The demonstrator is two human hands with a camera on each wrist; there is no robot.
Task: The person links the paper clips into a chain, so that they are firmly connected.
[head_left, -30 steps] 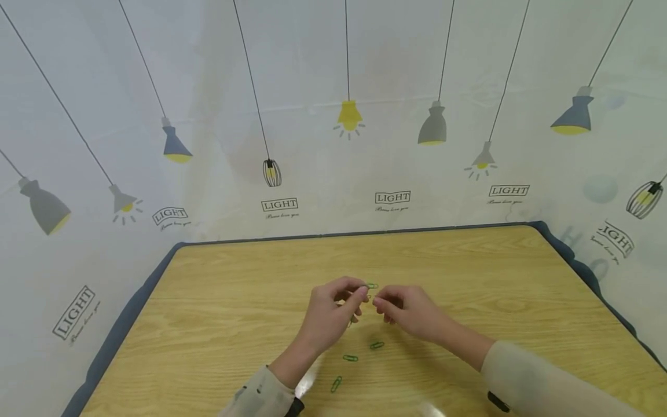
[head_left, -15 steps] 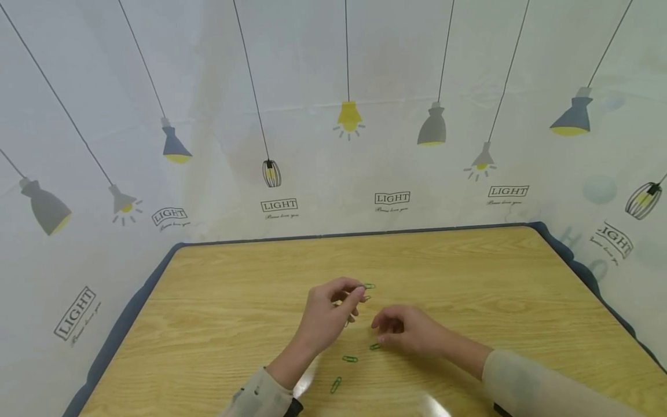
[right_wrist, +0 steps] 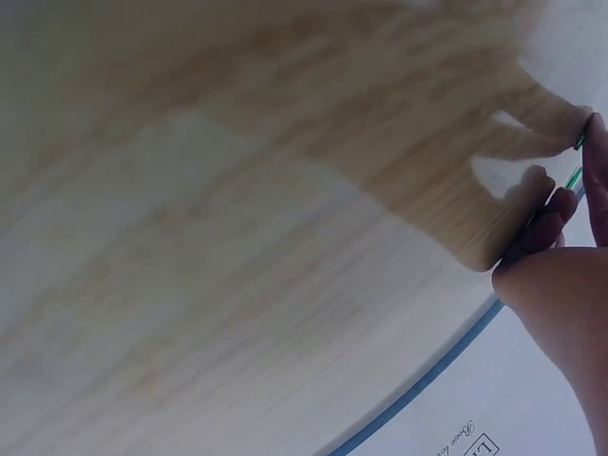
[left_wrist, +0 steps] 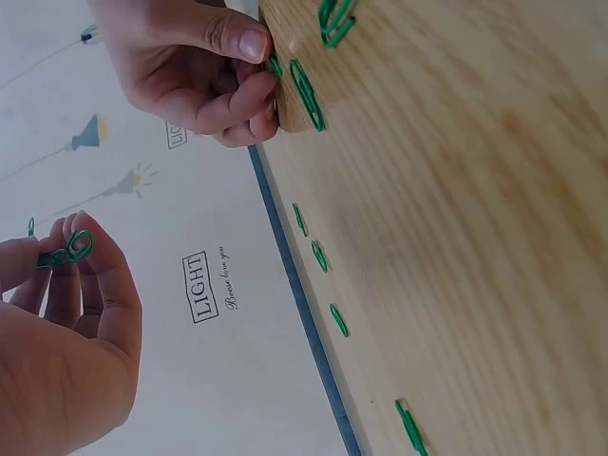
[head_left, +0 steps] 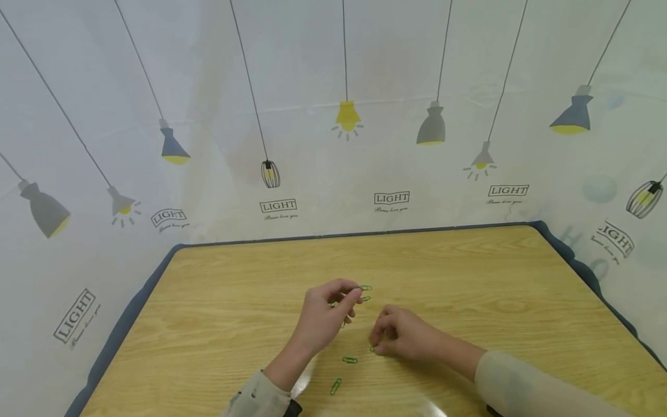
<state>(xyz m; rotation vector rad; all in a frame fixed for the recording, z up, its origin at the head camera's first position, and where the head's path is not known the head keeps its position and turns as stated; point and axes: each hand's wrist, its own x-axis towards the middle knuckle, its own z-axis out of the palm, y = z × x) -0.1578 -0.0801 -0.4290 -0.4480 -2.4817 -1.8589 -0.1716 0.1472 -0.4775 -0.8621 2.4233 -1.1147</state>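
Over the table (head_left: 250, 272), left hand (head_left: 322, 318) pinching paperclip (left_wrist: 70, 254) (clear only in left-wrist view), right hand (head_left: 403, 333) pinching another (head_left: 372, 349).

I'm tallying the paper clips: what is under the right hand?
One green paper clip shows at the fingertips of the right hand, over the wooden tabletop. In the head view, the rest of that clip and the tabletop beneath the palm are covered.

Over the tabletop (head_left: 239, 289), paper clips (head_left: 366, 288) jut at two o'clock from the left hand (head_left: 323, 315); the right hand (head_left: 406, 334), at three o'clock, pinches another clip (head_left: 373, 349). From that one, a loose clip (head_left: 350, 360) lies at eight o'clock — and from this, a nearer clip (head_left: 335, 387) at seven.
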